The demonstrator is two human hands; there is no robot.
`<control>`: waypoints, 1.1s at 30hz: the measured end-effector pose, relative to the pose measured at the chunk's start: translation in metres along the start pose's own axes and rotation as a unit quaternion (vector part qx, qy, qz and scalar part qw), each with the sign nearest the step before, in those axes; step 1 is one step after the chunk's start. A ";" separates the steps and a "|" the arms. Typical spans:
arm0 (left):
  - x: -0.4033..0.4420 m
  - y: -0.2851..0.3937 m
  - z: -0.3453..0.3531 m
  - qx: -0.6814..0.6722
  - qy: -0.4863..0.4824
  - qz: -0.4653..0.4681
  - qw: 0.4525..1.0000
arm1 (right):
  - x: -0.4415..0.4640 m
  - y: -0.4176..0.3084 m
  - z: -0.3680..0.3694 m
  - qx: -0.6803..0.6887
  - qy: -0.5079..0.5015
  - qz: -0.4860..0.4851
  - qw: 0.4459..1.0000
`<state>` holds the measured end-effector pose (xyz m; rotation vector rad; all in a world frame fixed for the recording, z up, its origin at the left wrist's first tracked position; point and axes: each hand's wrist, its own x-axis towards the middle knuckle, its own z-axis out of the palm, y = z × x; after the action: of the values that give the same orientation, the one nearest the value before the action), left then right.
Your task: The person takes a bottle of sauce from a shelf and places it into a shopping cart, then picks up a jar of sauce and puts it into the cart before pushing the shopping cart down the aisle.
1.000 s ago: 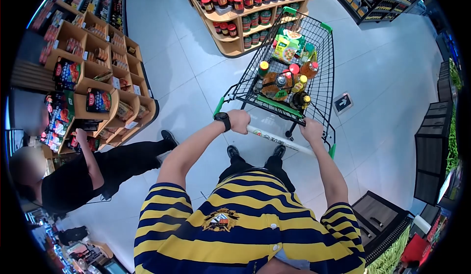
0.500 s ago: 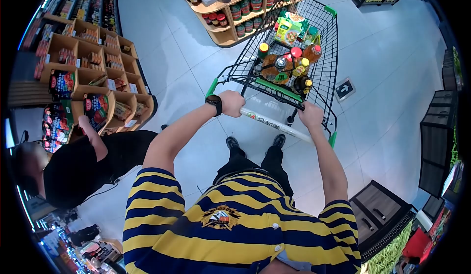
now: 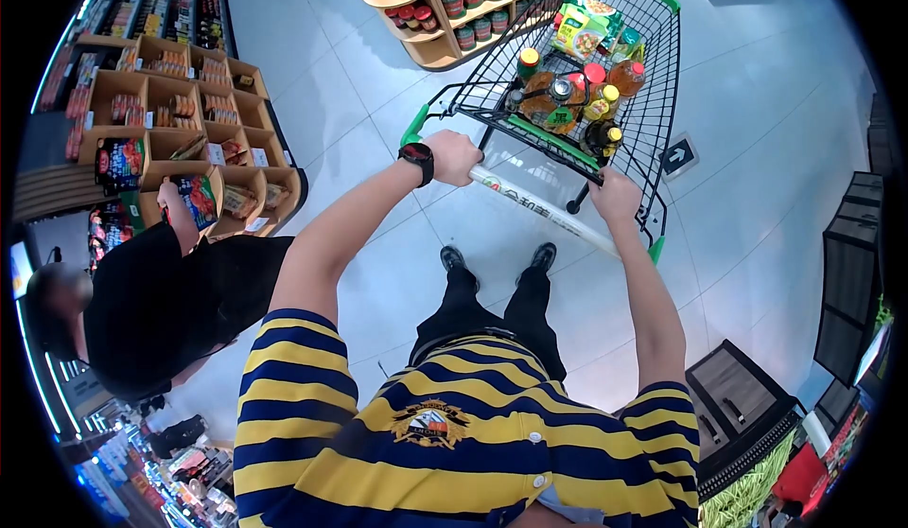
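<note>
My left hand [image 3: 452, 157], with a black watch [image 3: 417, 163] on its wrist, is wrapped round the left part of the white handlebar [image 3: 539, 208] of a shopping cart [image 3: 670, 83]. Toward the handlebar's right end, my right hand [image 3: 617, 195] is closed at the bar and the cart's dark frame. Inside the wire basket lie a green-and-yellow food packet [image 3: 578, 33], a large bottle of amber liquid [image 3: 547, 102], a red-capped bottle [image 3: 626, 78], a yellow-capped dark bottle [image 3: 602, 138] and several other bottles. My fingertips are partly hidden.
A rounded wooden shelf [image 3: 435, 52] with red-lidded jars stands just left of the cart's front. At left, a person in black [image 3: 180, 310] reaches toward a wooden display [image 3: 255, 140] of packets. Dark cabinets [image 3: 846, 282] line the right; a floor arrow sign [image 3: 678, 156] lies beside the cart.
The cart and both my hands have shifted slightly right and forward in view. The person at left has raised an arm a little along the display.
</note>
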<state>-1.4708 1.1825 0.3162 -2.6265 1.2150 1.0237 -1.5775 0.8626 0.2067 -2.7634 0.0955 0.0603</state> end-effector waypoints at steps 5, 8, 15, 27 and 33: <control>0.032 0.003 -0.022 0.014 -0.011 -0.003 1.000 | 0.018 0.025 -0.004 -0.008 0.014 0.006 1.000; 0.037 0.007 -0.023 0.011 -0.001 0.003 1.000 | 0.021 0.033 -0.006 -0.011 0.019 0.014 1.000; 0.052 0.007 -0.031 0.025 -0.003 -0.003 1.000 | 0.028 0.042 -0.014 -0.005 0.045 0.010 0.999; 0.070 0.000 -0.037 0.017 0.024 0.008 1.000 | 0.045 0.048 -0.020 -0.016 0.038 0.034 0.999; 0.069 -0.007 -0.027 0.004 0.050 0.016 0.999 | 0.045 0.050 -0.009 -0.020 0.054 0.011 0.998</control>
<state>-1.4188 1.1337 0.2946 -2.6901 1.2806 0.9010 -1.5357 0.8105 0.1946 -2.8046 0.1544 -0.0833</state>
